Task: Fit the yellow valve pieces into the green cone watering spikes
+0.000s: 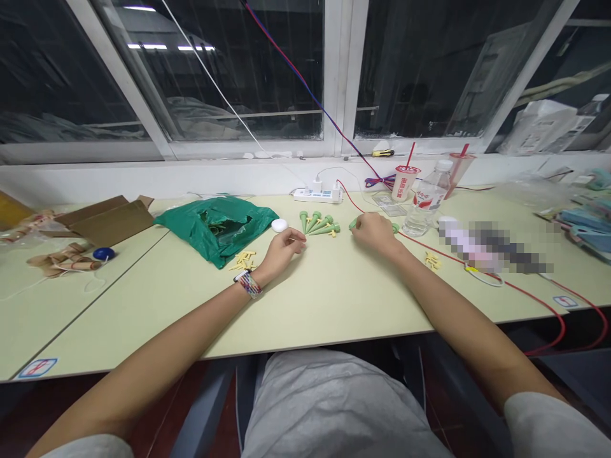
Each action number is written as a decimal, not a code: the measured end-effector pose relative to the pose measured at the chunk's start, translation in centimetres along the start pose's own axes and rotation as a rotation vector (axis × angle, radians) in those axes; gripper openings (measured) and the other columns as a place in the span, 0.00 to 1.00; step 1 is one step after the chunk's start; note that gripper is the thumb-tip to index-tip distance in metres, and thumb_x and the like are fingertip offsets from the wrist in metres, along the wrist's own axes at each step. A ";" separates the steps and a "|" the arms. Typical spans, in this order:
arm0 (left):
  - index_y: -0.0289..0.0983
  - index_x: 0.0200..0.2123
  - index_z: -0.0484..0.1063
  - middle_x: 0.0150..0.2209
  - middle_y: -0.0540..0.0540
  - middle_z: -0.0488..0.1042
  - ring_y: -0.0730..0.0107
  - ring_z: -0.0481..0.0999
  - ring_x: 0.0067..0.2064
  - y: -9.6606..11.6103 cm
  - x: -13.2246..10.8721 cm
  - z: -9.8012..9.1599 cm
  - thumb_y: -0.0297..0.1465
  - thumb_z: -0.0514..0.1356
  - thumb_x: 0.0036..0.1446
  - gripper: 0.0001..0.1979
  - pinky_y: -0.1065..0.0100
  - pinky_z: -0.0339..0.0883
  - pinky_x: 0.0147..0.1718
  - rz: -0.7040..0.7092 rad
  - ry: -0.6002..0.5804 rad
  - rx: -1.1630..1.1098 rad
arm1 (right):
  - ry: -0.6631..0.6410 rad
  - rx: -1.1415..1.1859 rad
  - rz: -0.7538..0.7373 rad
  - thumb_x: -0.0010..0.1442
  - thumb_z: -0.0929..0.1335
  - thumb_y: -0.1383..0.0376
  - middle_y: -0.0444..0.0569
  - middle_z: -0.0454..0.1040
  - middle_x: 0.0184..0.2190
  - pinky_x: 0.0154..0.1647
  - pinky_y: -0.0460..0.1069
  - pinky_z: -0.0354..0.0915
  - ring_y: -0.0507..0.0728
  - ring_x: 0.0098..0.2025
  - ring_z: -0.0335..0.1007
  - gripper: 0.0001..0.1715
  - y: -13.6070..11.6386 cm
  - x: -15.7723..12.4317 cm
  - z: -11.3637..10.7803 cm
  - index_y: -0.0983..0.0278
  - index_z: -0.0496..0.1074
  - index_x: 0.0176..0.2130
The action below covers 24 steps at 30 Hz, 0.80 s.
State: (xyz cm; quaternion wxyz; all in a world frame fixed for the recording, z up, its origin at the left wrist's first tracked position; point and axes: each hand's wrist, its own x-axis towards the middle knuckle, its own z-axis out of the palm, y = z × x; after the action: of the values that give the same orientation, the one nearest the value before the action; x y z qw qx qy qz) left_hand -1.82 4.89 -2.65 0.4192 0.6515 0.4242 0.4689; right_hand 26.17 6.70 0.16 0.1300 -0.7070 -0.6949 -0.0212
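Note:
My left hand [280, 253], with a woven band at the wrist, rests low over the table, fingers loosely curled and a small gap at the thumb. Nothing shows in it. Just beyond lies a fan of several green plastic spikes [313, 222] with round caps, and a small yellow piece [333, 233] beside them. My right hand [376, 233] is closed around a similar green spike [395, 228]; its ends peek out on both sides while the fingers hide its middle. Small yellow plastic pieces [244, 259] lie beside my left wrist, and another yellow pile [432, 260] is right of my right forearm.
A torn green plastic bag [219, 222] and a round white object [279, 225] sit left of the spikes. A power strip [317, 194] lies at the wall. A water bottle [426, 200] and drink cup [405, 183] stand right. A red cable [515, 286] crosses the table.

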 end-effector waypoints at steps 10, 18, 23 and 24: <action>0.37 0.37 0.75 0.40 0.44 0.77 0.61 0.79 0.41 0.3 -0.2 0.1 0.35 0.64 0.50 0.12 0.61 0.73 0.41 -0.011 0.001 0.007 | 0.000 0.029 -0.002 0.62 0.70 0.64 0.58 0.82 0.45 0.47 0.53 0.68 0.66 0.49 0.79 0.11 0.0 -0.1 0.2 0.62 0.83 0.42; 0.37 0.37 0.76 0.38 0.45 0.77 0.61 0.79 0.41 0.3 -0.2 0.1 0.35 0.65 0.49 0.11 0.62 0.73 0.41 -0.017 0.000 -0.015 | -0.021 0.012 0.067 0.59 0.72 0.59 0.59 0.82 0.45 0.45 0.54 0.68 0.68 0.49 0.79 0.14 0.3 0.1 -0.1 0.63 0.82 0.43; 0.37 0.37 0.75 0.38 0.45 0.77 0.61 0.79 0.41 0.4 -0.2 0.1 0.35 0.65 0.49 0.11 0.61 0.73 0.41 -0.021 0.000 -0.009 | -0.038 0.025 0.046 0.58 0.73 0.54 0.57 0.82 0.44 0.44 0.53 0.68 0.66 0.48 0.79 0.16 0.1 0.0 0.0 0.62 0.82 0.40; 0.38 0.37 0.75 0.38 0.45 0.77 0.61 0.79 0.41 0.4 -0.2 0.1 0.35 0.65 0.49 0.11 0.61 0.73 0.41 -0.022 -0.001 -0.005 | -0.060 0.012 0.045 0.58 0.73 0.53 0.58 0.82 0.43 0.44 0.53 0.68 0.67 0.48 0.79 0.16 0.1 0.0 -0.1 0.62 0.82 0.40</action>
State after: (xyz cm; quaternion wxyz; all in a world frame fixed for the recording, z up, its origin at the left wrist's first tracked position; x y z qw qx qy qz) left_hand -1.71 4.59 -2.34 0.4262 0.6459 0.4300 0.4650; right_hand 26.25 6.64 0.21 0.1137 -0.7218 -0.6826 0.0072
